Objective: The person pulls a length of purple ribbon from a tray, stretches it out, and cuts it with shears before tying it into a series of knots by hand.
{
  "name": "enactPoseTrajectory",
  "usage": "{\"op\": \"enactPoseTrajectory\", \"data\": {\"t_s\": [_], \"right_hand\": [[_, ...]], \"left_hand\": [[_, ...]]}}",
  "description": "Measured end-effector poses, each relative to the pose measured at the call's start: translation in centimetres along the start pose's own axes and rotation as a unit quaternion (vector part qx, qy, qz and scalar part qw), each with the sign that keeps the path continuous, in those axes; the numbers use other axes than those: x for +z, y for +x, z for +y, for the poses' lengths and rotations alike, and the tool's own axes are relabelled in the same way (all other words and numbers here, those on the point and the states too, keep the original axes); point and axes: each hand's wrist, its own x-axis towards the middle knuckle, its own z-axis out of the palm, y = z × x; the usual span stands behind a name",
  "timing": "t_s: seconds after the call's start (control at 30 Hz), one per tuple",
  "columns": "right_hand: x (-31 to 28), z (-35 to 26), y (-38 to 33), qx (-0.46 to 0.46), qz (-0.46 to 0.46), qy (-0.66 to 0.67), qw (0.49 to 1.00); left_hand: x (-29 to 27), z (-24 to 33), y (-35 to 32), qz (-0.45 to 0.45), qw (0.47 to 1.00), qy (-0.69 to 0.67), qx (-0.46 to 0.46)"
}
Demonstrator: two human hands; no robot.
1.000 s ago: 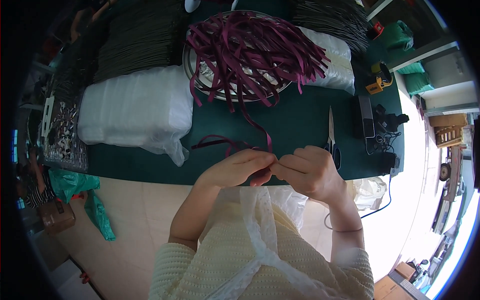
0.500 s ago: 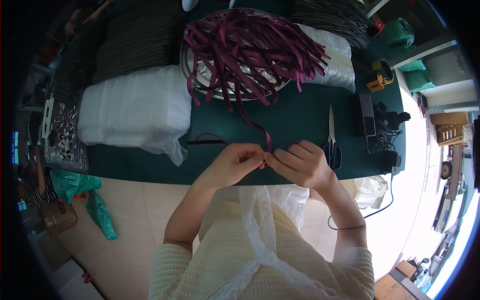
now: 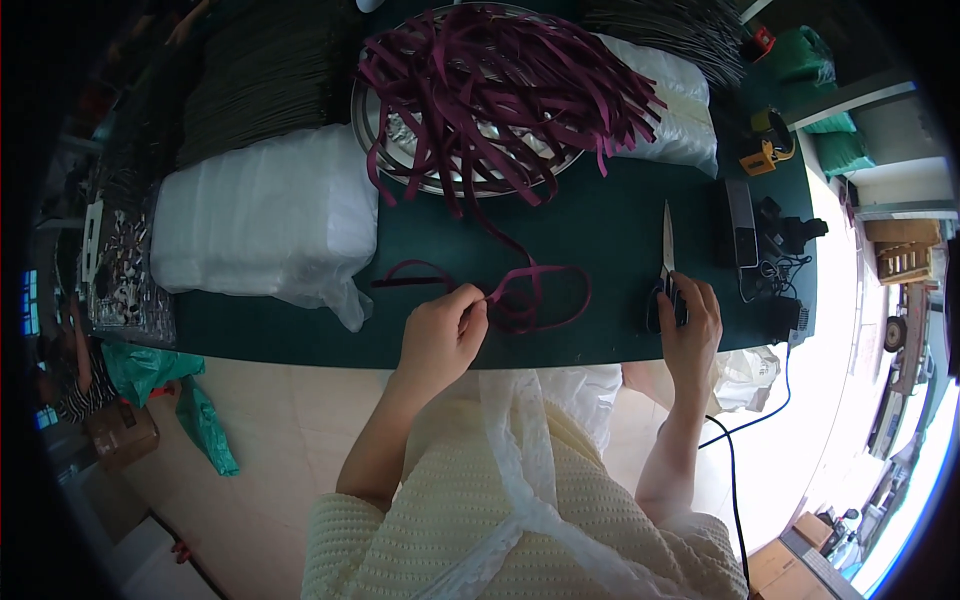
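Observation:
A dark purple ribbon (image 3: 533, 272) runs down from the heap and lies in loose loops near the table's front edge. My left hand (image 3: 445, 335) pinches that ribbon between thumb and fingertips, just left of the loops. Over to the right, my right hand (image 3: 692, 325) has its thumb and fingers closed about the dark handles of a pair of scissors (image 3: 668, 245). The blades point away from me and seem to rest on the table. The large heap of purple ribbons (image 3: 500, 90) covers most of a round metal tray (image 3: 362, 120).
Clear plastic-wrapped bundles (image 3: 265, 215) stand left of the tray, and another wrapped pack (image 3: 675, 105) lies to its right. Dark thin strands (image 3: 260, 80) are piled at the far left. A black box (image 3: 738, 215) and cabled adapters (image 3: 785, 240) lie right of the scissors on the green table (image 3: 600, 235).
My right hand has let go of the ribbon and moved right onto the scissors' handles. My left hand still pinches the ribbon, slightly lower left. Ribbon loops now lie on the table.

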Motion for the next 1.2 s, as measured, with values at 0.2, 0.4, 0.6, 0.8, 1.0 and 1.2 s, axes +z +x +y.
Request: {"op": "enactPoseTrajectory", "data": {"t_s": [0.2, 0.4, 0.6, 0.8, 1.0, 1.2], "right_hand": [[-0.1, 2.8, -0.8, 0.037, -0.021, -0.016, 0.999], [0.0, 2.9, -0.7, 0.019, -0.030, -0.093, 0.995], [-0.6, 1.5, -0.7, 0.106, -0.128, -0.056, 0.984], [-1.6, 3.6, -0.8, 0.190, -0.197, 0.128, 0.953], [-0.5, -1.3, -4.4, 0.141, -0.389, 0.658, 0.629], [2.4, -3.8, -6.9, 0.060, -0.540, 0.669, 0.507]], "left_hand": [[0.0, -0.6, -0.3, 0.007, 0.999, -0.034, -0.025], [-0.5, -0.6, -0.7, 0.021, 0.994, -0.098, -0.051], [-1.0, -0.7, -0.9, 0.022, 0.989, -0.128, -0.065], [-1.3, -0.6, -0.8, 0.029, 0.981, -0.179, -0.071], [-1.3, -0.9, -0.7, 0.026, 0.970, -0.229, -0.078], [-1.5, -0.5, -0.9, 0.054, 0.960, -0.257, -0.096]]}}
